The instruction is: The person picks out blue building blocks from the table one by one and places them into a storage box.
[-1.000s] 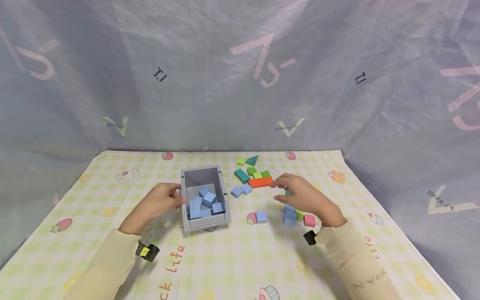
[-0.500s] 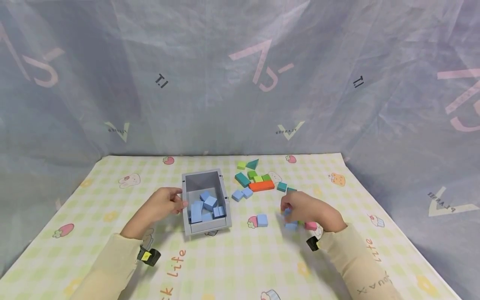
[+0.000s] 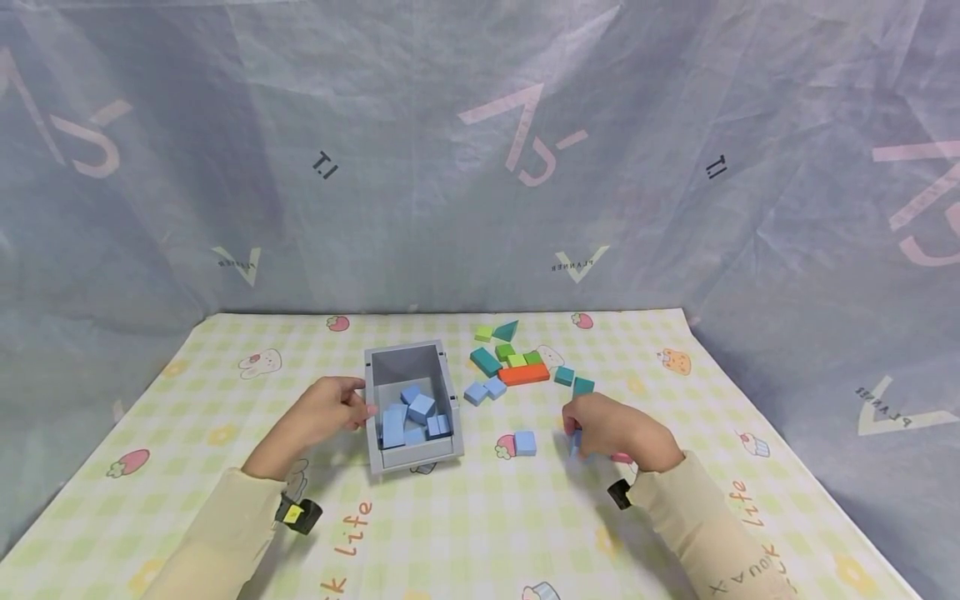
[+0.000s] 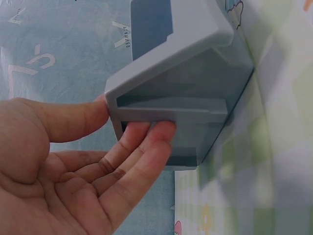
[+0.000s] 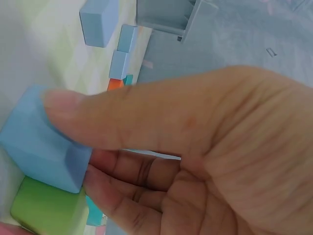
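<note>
My left hand [image 3: 326, 408] holds the left side of a grey plastic box [image 3: 420, 452]. In the left wrist view, the thumb lies at the rim and the fingers are hooked at a ledge on the outer wall. Several blue blocks [image 3: 422, 407] lie inside the box. Low over the cloth on the right, my right hand [image 3: 618, 429] pinches a blue block [image 5: 41, 139], thumb on one face and fingers at the opposite side. A green block [image 5: 49, 205] sits right beside that one. The hand mostly hides a pink block [image 3: 622, 457] in the head view.
A single blue block [image 3: 525, 442] lies between box and right hand. Behind it are two blue blocks [image 3: 484, 390], a long orange-red block [image 3: 523, 374], a teal block [image 3: 486, 361] and several green ones. Two teal blocks [image 3: 573, 381] lie beyond the right hand. A grey curtain [image 3: 480, 167] hangs behind.
My right hand has come down and toward me onto the right-hand cluster, its fingers closing on a blue block and uncovering two teal blocks. The left hand stays at the box.
</note>
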`<state>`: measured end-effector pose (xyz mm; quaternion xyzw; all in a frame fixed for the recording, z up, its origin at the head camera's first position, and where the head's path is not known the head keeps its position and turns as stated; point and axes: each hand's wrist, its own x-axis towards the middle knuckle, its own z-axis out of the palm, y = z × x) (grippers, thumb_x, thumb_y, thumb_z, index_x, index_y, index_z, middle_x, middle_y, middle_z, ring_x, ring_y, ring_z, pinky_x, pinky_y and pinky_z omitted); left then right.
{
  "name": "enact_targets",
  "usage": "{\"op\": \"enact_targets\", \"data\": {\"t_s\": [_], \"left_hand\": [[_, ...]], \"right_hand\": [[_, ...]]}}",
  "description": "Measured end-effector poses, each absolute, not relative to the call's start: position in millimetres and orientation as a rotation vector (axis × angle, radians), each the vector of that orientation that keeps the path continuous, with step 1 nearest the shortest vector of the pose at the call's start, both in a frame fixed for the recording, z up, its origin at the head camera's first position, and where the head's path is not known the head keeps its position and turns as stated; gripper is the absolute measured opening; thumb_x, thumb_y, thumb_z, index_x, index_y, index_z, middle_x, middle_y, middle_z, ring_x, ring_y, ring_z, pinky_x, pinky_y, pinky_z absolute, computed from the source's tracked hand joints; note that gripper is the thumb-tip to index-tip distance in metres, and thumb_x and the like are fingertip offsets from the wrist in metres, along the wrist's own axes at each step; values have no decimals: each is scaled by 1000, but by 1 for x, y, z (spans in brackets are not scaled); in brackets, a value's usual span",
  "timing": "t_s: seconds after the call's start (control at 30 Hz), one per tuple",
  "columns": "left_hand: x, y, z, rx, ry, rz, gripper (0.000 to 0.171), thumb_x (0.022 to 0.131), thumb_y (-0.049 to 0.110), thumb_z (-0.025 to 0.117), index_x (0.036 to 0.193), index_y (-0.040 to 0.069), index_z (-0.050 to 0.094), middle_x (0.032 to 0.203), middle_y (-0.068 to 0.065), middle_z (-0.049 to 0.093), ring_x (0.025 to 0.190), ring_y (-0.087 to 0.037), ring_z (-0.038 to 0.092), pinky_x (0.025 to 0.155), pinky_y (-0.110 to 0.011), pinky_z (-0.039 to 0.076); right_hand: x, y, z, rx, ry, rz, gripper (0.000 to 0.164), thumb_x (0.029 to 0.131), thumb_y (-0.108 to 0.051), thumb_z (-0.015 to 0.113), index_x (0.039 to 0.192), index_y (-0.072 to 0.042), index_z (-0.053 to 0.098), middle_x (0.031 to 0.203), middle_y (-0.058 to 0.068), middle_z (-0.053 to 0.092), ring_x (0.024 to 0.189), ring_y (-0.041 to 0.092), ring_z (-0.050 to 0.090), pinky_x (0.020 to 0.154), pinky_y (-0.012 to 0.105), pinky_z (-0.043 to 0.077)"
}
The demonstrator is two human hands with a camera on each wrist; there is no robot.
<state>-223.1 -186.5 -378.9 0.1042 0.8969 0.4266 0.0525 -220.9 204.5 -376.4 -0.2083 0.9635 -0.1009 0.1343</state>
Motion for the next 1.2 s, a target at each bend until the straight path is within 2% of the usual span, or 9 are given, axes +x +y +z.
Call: {"op": "enact_targets", "data": {"t_s": [0.57, 0.93, 1.2], "left_hand": [[-223, -186, -381, 293, 2724, 1317, 46, 88, 4, 64, 128, -14, 49, 76, -12, 66, 69, -26, 62, 63, -34, 54], [-222, -186, -382, 305, 2723, 1315, 48, 88, 4, 64, 129, -15, 48, 75, -11, 66, 70, -28, 63, 64, -35, 55], [-221, -186, -380, 318, 2721, 1319, 50, 89, 4, 63, 130, -17, 45, 77, -12, 66, 70, -27, 63, 66, -38, 55]], "right_hand": [[-220, 206, -378, -638, 2811, -308, 23, 65, -3, 84, 81, -10, 68, 79, -1, 64, 68, 12, 50, 67, 33, 49], [-227, 215, -381, -665, 2809, -288, 18, 71, -10, 82, 81, -12, 67, 78, -2, 62, 69, 13, 49, 66, 34, 47], [-234, 223, -376, -641, 2853, -433, 12, 73, -9, 78, 80, -10, 68, 73, -2, 60, 66, 13, 49, 63, 33, 47]]}}
